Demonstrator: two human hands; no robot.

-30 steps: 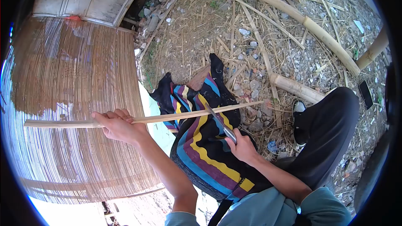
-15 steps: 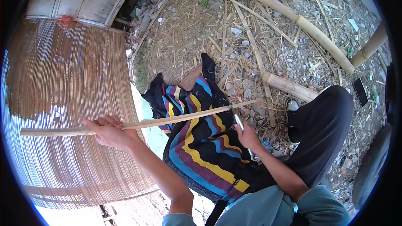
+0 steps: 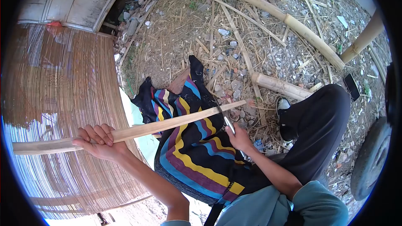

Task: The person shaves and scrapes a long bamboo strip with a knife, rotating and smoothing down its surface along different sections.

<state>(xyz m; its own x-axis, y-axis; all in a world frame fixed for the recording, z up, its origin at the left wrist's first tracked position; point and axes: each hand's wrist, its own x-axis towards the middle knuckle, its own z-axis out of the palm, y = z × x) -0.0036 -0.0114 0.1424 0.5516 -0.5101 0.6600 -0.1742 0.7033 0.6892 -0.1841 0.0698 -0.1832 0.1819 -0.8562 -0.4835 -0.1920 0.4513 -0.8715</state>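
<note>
A long pale bamboo strip slants across my lap, its far end narrowing toward the right. My left hand is closed around it near the left end, fingers over the top. In my right hand is a knife with a silvery handle. Its dark blade meets the strip close to the narrow end. Under both lies a black cloth with yellow, blue and purple stripes, spread over my leg.
A slatted bamboo blind stands at the left. Thick bamboo poles and a cut bamboo piece lie on ground littered with stones and shavings. At the right are a phone and a tire.
The strip has turned to show a broader face, and its left end is lower in view. The knife still touches it near the narrow end. The whole view has shifted slightly.
</note>
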